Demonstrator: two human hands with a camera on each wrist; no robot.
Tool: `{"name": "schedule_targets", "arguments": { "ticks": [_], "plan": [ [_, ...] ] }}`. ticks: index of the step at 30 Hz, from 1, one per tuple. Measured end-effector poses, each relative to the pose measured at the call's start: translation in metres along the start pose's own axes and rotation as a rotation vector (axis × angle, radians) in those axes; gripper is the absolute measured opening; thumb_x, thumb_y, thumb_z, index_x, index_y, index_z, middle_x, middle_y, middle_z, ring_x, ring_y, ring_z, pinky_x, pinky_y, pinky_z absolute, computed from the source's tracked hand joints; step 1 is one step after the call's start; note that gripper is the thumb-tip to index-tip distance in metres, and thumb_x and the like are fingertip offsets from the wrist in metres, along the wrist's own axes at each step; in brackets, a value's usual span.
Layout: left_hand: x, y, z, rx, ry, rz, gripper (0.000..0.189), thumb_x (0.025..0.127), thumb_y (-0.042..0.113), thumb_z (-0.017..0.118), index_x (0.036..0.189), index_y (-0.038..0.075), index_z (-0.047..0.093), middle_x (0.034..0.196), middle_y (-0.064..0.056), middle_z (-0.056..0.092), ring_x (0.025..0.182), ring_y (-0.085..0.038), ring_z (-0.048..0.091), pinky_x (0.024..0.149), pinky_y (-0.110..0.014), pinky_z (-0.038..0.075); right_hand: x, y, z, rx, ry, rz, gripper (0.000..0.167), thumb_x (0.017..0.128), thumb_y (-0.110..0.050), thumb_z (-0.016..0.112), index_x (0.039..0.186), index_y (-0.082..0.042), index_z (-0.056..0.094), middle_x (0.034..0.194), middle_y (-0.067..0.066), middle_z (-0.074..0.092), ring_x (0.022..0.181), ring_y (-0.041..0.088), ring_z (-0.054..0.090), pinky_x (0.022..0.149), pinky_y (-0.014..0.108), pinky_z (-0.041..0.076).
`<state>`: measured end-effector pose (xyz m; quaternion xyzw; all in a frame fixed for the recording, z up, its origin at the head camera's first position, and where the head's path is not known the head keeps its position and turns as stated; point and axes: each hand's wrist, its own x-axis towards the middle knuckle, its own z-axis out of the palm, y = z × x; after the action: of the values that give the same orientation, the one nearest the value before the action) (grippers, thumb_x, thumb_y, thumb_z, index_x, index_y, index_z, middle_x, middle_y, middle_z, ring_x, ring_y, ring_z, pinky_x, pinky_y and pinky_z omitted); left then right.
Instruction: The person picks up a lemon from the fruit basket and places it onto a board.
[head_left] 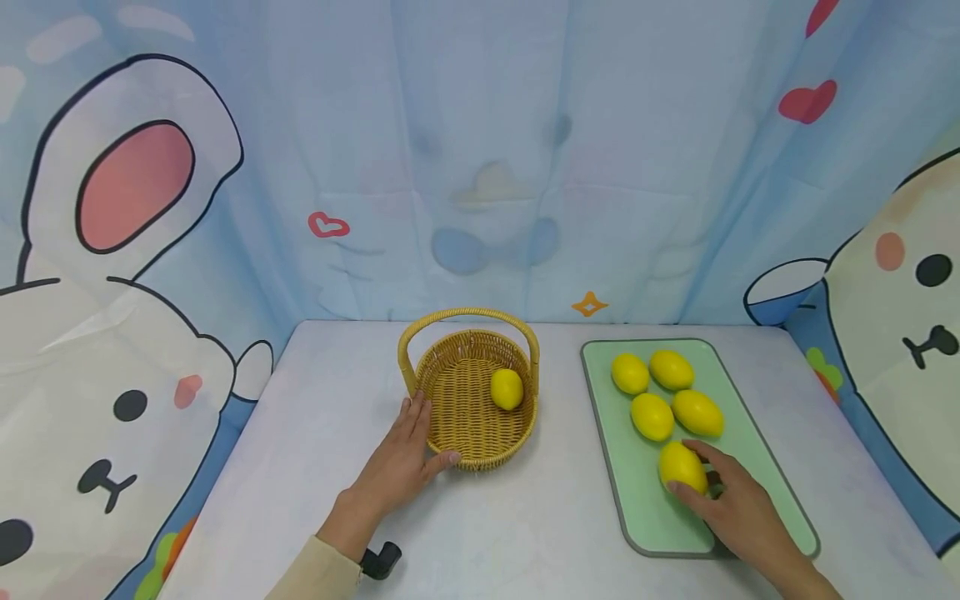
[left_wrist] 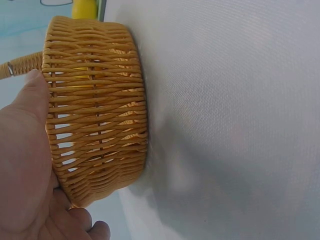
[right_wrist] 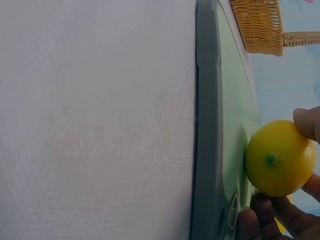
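Observation:
My right hand [head_left: 742,508] pinches a yellow lemon [head_left: 682,467] between thumb and fingers, low over the near part of a light green tray [head_left: 652,525]. In the right wrist view the lemon [right_wrist: 280,157] shows a green stem end toward the camera and sits very close to the tray surface. Against the left and front rim of a round wicker basket [head_left: 468,429], my left hand [head_left: 397,462] rests with fingers stretched and thumb spread. The left wrist view shows its thumb [left_wrist: 32,95] touching the basket's rim. One lemon [head_left: 507,389] lies inside the basket.
Several more lemons [head_left: 651,417] lie grouped on the far half of the tray. The basket's tall arched handle [head_left: 468,313] stands upright over it. A pale tabletop [head_left: 555,500] runs back to a patterned blue curtain [head_left: 480,125]. A small black object [head_left: 382,560] shows by the left wrist.

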<state>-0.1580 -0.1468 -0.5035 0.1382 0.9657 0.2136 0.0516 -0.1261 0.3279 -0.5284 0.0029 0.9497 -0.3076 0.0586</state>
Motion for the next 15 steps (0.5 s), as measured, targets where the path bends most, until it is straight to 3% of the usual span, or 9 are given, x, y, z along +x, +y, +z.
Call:
{"name": "schedule_targets", "arguments": {
  "ticks": [15],
  "plan": [
    [-0.0007,0.0001,-0.0003,-0.006,0.009,0.008,0.100,0.102,0.065,0.055,0.167,-0.002,0.019,0.177,-0.020,0.007,0.164,-0.039,0.008,0.131,-0.052,0.022,0.0002,-0.0010,-0.0034,-0.005,-0.008,0.019,0.097,0.096,-0.064,0.070,0.159,0.001,0.036,0.143,0.030,0.053,0.110,0.036,0.061,0.076,0.035,0.052]
  ]
}}
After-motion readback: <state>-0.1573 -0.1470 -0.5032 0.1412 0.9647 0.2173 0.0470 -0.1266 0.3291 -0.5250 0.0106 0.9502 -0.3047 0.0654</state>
